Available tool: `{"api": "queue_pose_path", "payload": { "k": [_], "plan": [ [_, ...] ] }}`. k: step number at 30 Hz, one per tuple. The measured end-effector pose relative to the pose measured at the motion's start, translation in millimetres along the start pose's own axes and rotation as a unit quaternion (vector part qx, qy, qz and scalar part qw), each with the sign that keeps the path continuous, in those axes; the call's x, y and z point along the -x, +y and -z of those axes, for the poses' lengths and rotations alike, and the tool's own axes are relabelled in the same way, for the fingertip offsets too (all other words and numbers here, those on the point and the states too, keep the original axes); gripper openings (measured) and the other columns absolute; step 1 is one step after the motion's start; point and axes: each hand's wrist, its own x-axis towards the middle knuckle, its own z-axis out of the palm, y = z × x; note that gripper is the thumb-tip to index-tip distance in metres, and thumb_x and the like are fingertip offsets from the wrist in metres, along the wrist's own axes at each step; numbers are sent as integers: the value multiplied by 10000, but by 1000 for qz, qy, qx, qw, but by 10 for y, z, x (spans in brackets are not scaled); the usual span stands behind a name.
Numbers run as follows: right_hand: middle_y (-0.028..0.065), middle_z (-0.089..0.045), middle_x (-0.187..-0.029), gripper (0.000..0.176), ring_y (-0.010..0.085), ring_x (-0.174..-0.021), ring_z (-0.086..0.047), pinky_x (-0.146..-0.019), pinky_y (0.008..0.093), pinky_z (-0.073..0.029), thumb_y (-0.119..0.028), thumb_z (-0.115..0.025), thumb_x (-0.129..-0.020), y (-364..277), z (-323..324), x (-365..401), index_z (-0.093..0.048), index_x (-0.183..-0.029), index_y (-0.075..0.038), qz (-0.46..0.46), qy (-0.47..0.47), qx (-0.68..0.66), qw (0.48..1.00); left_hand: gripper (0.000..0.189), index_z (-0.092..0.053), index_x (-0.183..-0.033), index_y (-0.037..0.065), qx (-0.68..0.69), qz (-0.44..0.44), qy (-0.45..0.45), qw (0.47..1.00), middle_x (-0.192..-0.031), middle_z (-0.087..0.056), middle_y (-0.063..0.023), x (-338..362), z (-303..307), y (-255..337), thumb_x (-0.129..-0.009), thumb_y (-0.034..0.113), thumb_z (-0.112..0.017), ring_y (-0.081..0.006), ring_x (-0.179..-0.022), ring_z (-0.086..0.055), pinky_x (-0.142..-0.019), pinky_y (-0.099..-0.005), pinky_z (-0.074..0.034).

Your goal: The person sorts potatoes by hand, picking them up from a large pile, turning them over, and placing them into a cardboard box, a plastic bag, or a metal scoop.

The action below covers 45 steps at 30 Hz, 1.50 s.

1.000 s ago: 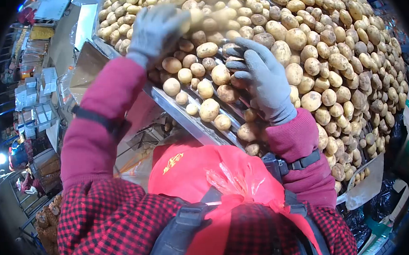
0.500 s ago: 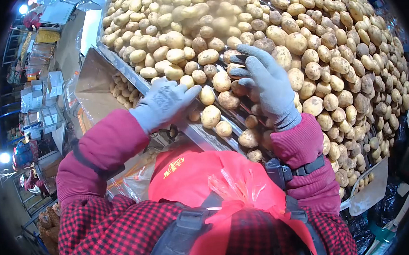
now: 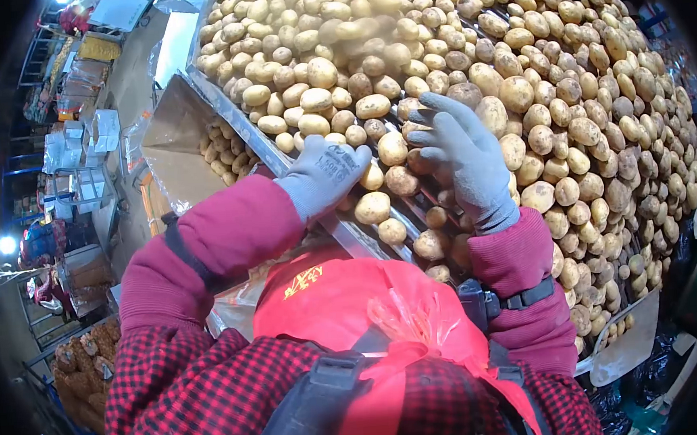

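Many potatoes [image 3: 517,92] lie spread over a sloping sorting table with metal bars. My left hand [image 3: 325,175], in a grey glove with dark print, is at the table's metal edge [image 3: 246,136]. Its fingers are curled beside several potatoes; whether they hold one is hidden. My right hand [image 3: 465,157], in a grey glove, is over the bars among the potatoes, its fingers apart and bent to the left. A brownish potato [image 3: 401,181] lies between the two hands.
A box [image 3: 177,140] with potatoes inside stands left of the table edge. A red apron [image 3: 338,299] covers my front. Sacks [image 3: 88,365] are at the lower left, white boxes [image 3: 104,129] at the upper left, and a curved metal plate [image 3: 632,343] at the lower right.
My left hand has moved right and slightly down along the table edge, and its fingers are more curled. My right hand is slightly lower, its fingers still apart. The view has shifted slightly.
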Motion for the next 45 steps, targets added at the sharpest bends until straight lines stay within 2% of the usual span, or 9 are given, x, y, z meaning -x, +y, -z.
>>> {"api": "queue_pose_path", "payload": {
  "k": [10, 11, 14, 20, 22, 27, 36, 41, 45],
  "plan": [
    [109, -688, -1309, 435, 177, -1058, -703, -847, 292, -569, -322, -568, -1096, 14, -42, 45, -576, -1457, -79, -77, -30, -136, 987, 175, -658, -989, 127, 159, 52, 76, 983, -909, -724, -133, -81, -48, -224, -892, 266, -700, -326, -841, -732, -700, -488, -519],
    [104, -677, -1319, 453, 185, -1080, -694, -859, 307, -568, -344, -576, -1089, 15, -47, 45, -571, -1462, -86, -78, -27, -143, 986, 195, -679, -1029, 109, 255, -1, 208, 944, -874, -703, -150, 16, -74, -304, -915, 251, -747, -316, -741, -714, -651, -442, -541],
    [107, -623, -1389, 504, 226, -1155, -657, -923, 369, -554, -401, -520, -1094, 62, -23, 19, -511, -1510, -118, -94, -46, -185, 977, 433, -670, -1339, 106, 507, 16, 200, 838, -924, -735, -90, 133, 496, -195, -940, 214, -799, -162, -780, -674, -733, -317, -557],
    [163, -631, -1408, 407, 249, -1188, -684, -904, 336, -597, -105, -482, -1096, 91, 108, 8, -510, -1501, -75, -47, -77, -241, 966, 511, -645, -1396, 82, 324, -98, 403, 850, -1138, -760, -118, -63, 392, -435, -926, 213, -799, -276, -1042, -731, -924, -388, -566],
    [119, -636, -1413, 665, 170, -1155, -678, -851, 224, -547, 238, -425, -930, 81, 163, 29, -515, -1509, -77, 18, -104, -181, 978, 471, -688, -1314, 108, 205, -92, 305, 925, -1133, -752, -102, 30, 299, -461, -878, 233, -812, -298, -1052, -708, -963, -423, -536],
    [222, -588, -1455, 499, 243, -1195, -671, -913, 253, -585, 28, -506, -1040, 142, 128, 50, -449, -1534, -6, 97, -93, -57, 989, 473, -637, -1334, 161, 127, -149, 291, 936, -1147, -697, -66, -224, -53, -321, -876, 243, -725, -290, -1079, -648, -941, -463, -496],
    [229, -590, -1459, 526, 253, -1206, -675, -930, 273, -576, 88, -507, -1015, 164, 242, -12, -446, -1529, -5, 72, -86, -144, 983, 431, -648, -1366, 224, 92, -45, 211, 972, -1066, -680, -62, -424, 40, -374, -939, 186, -685, -296, -1021, -647, -855, -452, -507],
    [226, -604, -1445, 560, 250, -1214, -671, -932, 280, -571, 134, -554, -985, 134, 211, 10, -448, -1519, -2, 89, -92, -98, 987, 659, -683, -1199, 143, -83, -18, -83, 993, -1100, -683, -101, -708, 568, 16, -606, 298, -926, -303, -1048, -689, -832, -428, -566],
    [231, -596, -1447, 505, 279, -1223, -677, -941, 314, -586, 90, -540, -1013, 160, 214, 11, -483, -1502, -23, 79, -83, -115, 987, 505, -690, -1156, 137, -13, -25, 63, 998, -1065, -695, -85, -712, 233, -204, -697, 242, -876, -277, -1023, -697, -831, -427, -565]
  ]
}}
